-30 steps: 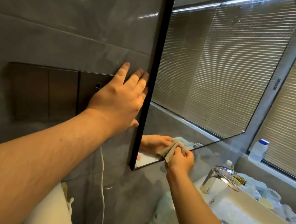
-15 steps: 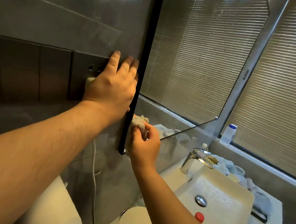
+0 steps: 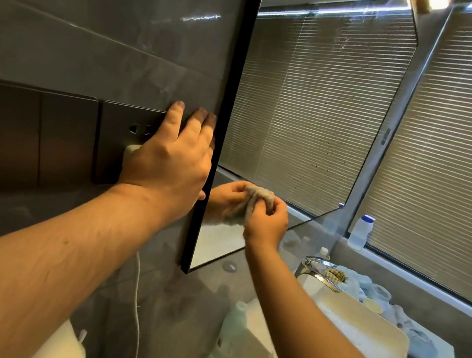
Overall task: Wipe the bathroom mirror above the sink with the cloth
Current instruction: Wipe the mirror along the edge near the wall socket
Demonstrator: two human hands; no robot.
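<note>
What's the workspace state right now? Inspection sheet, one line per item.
Surface: mirror glass speckled with spots, streaks near its top.
Job's things: cloth bunched against the mirror's lower part.
Clutter: white bottle on the window ledge; rags and small containers behind the faucet; sink.
Grippers: left hand flat on the wall beside the mirror's black edge; right hand grips the cloth.
Cables: white cable hangs down the wall below the socket plate.
Surroundings: grey wall tiles, closed blinds.

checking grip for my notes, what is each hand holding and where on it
The right hand holds the bunched cloth by its lower part, pressing it against the mirror. The left hand holds nothing; it rests flat on the wall.
</note>
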